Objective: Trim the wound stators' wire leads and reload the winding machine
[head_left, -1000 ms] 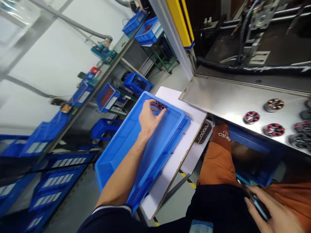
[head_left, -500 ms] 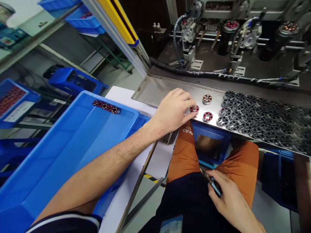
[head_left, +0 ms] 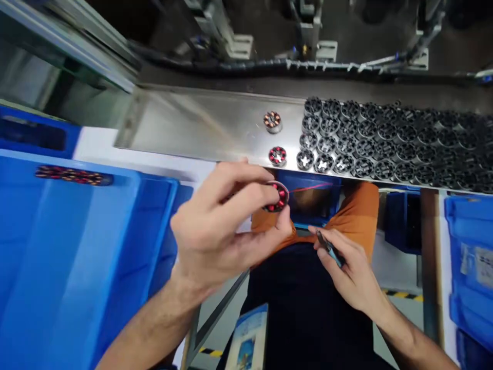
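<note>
My left hand [head_left: 227, 221] grips a round stator with red windings [head_left: 278, 197] between thumb and fingers, raised in front of the metal tray [head_left: 185, 121]. A thin red wire trails right from this stator. Over my lap, my right hand [head_left: 346, 262] is closed around a small cutter with blue handles [head_left: 330, 248]. On the tray sit a stator with copper windings [head_left: 272, 122] and another with red windings [head_left: 278, 156]. To their right stand rows of black stators [head_left: 365, 146].
A large blue bin [head_left: 77, 246] at the left holds a row of wound stators [head_left: 73, 175]. Machine fixtures [head_left: 219, 31] stand behind the tray. Another blue bin [head_left: 472, 257] is at the right. A phone-like object [head_left: 248, 339] lies at my lap.
My left hand has lifted the red-wound stator off the tray and brought it closer. The view has tilted down and shifted right. My right hand still holds the cutter.
</note>
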### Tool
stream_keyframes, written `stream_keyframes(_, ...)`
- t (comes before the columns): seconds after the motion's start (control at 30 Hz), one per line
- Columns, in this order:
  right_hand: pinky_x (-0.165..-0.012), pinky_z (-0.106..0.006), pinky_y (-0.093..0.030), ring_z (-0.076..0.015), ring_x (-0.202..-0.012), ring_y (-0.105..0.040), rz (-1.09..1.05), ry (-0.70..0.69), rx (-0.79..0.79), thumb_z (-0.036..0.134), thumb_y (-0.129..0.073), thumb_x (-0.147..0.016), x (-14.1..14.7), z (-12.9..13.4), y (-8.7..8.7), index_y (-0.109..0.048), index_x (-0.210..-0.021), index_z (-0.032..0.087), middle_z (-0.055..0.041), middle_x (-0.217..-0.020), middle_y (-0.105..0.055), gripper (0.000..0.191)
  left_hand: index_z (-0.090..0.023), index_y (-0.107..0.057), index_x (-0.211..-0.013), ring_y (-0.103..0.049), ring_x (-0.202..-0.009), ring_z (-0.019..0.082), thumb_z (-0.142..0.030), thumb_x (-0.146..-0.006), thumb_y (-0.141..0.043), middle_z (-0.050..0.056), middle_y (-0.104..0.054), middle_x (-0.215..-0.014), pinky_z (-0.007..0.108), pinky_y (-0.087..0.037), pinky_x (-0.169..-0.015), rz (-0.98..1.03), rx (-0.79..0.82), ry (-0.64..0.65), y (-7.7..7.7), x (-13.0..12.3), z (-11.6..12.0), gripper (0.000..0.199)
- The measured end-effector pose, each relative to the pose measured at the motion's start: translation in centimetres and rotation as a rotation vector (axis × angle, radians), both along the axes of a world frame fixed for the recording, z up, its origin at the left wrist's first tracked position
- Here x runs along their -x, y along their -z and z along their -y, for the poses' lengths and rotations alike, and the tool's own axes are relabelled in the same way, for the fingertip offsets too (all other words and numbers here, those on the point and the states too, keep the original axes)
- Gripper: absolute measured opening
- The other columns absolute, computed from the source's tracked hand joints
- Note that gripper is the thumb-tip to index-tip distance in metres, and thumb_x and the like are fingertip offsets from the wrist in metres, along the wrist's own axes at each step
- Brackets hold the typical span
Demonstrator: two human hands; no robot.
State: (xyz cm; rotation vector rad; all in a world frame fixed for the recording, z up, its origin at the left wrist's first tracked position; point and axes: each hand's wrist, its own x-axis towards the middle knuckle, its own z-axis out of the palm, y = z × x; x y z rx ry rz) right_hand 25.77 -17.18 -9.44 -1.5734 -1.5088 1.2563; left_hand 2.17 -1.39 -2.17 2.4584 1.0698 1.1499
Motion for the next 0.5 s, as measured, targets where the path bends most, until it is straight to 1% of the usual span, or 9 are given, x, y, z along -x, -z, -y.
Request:
stream_keyframes(0.03, -0.099, -0.031, -0.063, -0.0166, -0.106, -0.077, -0.028, 0.005, -0.025, 0.030, -0.060, -0.118, 0.1, -0.6, -0.5, -0.072, -0.155, 0.031, -0.0036, -0.119, -0.080, 0.039, -0.034, -0.083, -0.106, -0.078, -0.094, 0.025, -0.020, -0.084, -0.096, 0.002, -0.082, -0.113, 0.046, -0.074, -0.098, 0.017, 0.028, 0.026, 0.7, -0.5, 1.0, 0.029)
stream_keyframes(0.1, -0.096, -0.029, -0.062, -0.0145, -0.104, -0.075, -0.071, 0.017, -0.068, 0.024, -0.062, -0.116, 0.3, -1.5, -1.1, -0.071, -0.157, 0.032, -0.0012, -0.116, -0.078, 0.043, -0.035, -0.084, -0.104, -0.080, -0.092, 0.025, -0.021, -0.083, -0.101, 0.002, -0.083, -0.112, 0.045, -0.076, -0.096, 0.062, 0.070, 0.038, 2.2, -1.2, 2.3, 0.030)
stream_keyframes(0.17, -0.099, -0.028, -0.061, -0.0138, -0.106, -0.074, -0.097, 0.023, -0.090, 0.020, -0.063, -0.114, 0.4, -2.1, -1.3, -0.070, -0.158, 0.032, -0.0005, -0.119, -0.078, 0.046, -0.036, -0.085, -0.101, -0.080, -0.091, 0.024, -0.024, -0.084, -0.104, 0.002, -0.084, -0.111, 0.043, -0.077, -0.092, 0.095, 0.110, 0.017, 3.6, -1.4, 3.0, 0.028)
stream_keyframes(0.23, -0.100, -0.030, -0.061, -0.0142, -0.109, -0.074, -0.102, 0.018, -0.085, 0.019, -0.063, -0.114, 0.4, -2.4, -1.3, -0.070, -0.158, 0.032, -0.0010, -0.124, -0.079, 0.046, -0.037, -0.086, -0.099, -0.080, -0.089, 0.024, -0.027, -0.084, -0.106, 0.001, -0.084, -0.109, 0.042, -0.078, -0.090, 0.118, 0.134, 0.006, 4.4, -1.4, 3.2, 0.027)
stream_keyframes(0.37, -0.103, -0.035, -0.064, -0.0175, -0.112, -0.077, -0.083, 0.013, -0.092, 0.020, -0.062, -0.114, 0.5, -2.6, -1.1, -0.070, -0.157, 0.034, -0.0029, -0.130, -0.081, 0.046, -0.037, -0.086, -0.095, -0.080, -0.083, 0.023, -0.030, -0.081, -0.108, -0.001, -0.085, -0.105, 0.045, -0.078, -0.095, 0.144, 0.159, 0.012, 4.9, -1.3, 3.5, 0.027)
stream_keyframes(0.5, -0.110, -0.039, -0.065, -0.0202, -0.121, -0.079, -0.058, 0.014, -0.117, 0.019, -0.062, -0.112, 0.8, -2.9, -1.2, -0.072, -0.157, 0.036, -0.0033, -0.133, -0.083, 0.049, -0.035, -0.084, -0.093, -0.079, -0.082, 0.021, -0.028, -0.085, -0.106, 0.000, -0.082, -0.104, 0.044, -0.078, -0.100, 0.168, 0.171, 0.025, 5.1, -1.2, 3.7, 0.024)
